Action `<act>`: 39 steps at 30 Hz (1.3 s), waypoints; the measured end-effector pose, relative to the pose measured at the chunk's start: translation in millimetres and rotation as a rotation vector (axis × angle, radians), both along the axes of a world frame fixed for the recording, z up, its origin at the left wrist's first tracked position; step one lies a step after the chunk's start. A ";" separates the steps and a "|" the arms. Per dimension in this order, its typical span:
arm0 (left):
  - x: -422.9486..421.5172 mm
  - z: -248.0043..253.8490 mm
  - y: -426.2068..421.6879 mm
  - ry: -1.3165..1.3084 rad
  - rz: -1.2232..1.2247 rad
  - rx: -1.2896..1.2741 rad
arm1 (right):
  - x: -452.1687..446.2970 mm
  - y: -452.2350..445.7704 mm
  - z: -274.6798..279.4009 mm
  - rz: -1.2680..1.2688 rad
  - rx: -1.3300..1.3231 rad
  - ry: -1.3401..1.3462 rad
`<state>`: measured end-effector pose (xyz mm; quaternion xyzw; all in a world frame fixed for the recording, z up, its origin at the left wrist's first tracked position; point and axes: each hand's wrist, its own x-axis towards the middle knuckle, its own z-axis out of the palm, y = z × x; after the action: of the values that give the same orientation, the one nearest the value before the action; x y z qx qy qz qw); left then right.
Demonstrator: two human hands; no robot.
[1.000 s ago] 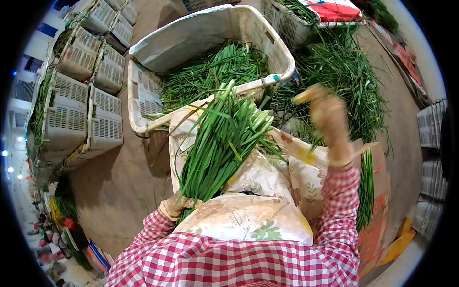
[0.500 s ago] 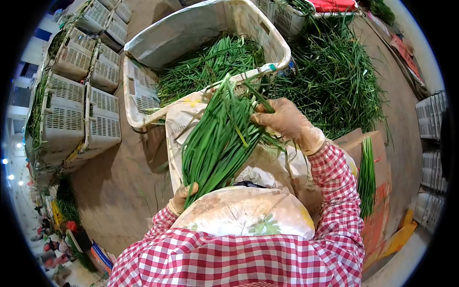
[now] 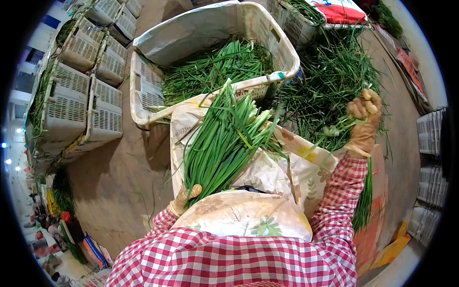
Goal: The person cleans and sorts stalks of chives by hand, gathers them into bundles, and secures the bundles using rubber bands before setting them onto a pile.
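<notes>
My left hand (image 3: 185, 198), in a stained glove, is closed round the lower end of a thick bunch of green chives (image 3: 217, 148). The bunch lies across my lap on the pale printed apron (image 3: 229, 210), its whitish stem ends pointing up and away. My right hand (image 3: 367, 117), also gloved, is raised to the right in a fist. A few thin chive scraps (image 3: 340, 127) stick out of its left side, slightly blurred. Beneath that hand spreads a loose heap of chive leaves (image 3: 325, 81).
A large white plastic crate (image 3: 215, 93) with more chives (image 3: 220, 67) stands in front. To the right, a tidy chive bundle (image 3: 364, 201) rests by a cardboard box (image 3: 375, 184). Stacked crates (image 3: 67, 105) line the left, and more crates (image 3: 430, 129) stand far right.
My right hand has left the stem end of the bunch and swung right over the heap, carrying scraps. My left hand keeps its grip. The view has shifted slightly.
</notes>
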<state>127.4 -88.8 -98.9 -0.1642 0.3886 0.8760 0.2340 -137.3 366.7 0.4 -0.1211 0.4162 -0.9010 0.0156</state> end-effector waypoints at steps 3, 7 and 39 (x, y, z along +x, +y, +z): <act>-5.2 0.9 1.9 0.010 -0.008 0.001 | 22.6 -71.0 50.0 -0.624 0.302 -0.341; -5.6 2.8 1.9 0.011 -0.008 -0.002 | 61.2 -152.1 26.6 0.047 0.812 -0.174; -6.7 -5.5 2.0 0.009 -0.044 0.006 | 65.8 -161.0 12.6 0.201 1.161 -0.103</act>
<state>120.7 -86.9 -104.4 -0.1510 0.3906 0.8725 0.2518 -71.5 205.7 13.0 -0.0876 0.8264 -0.5246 0.1847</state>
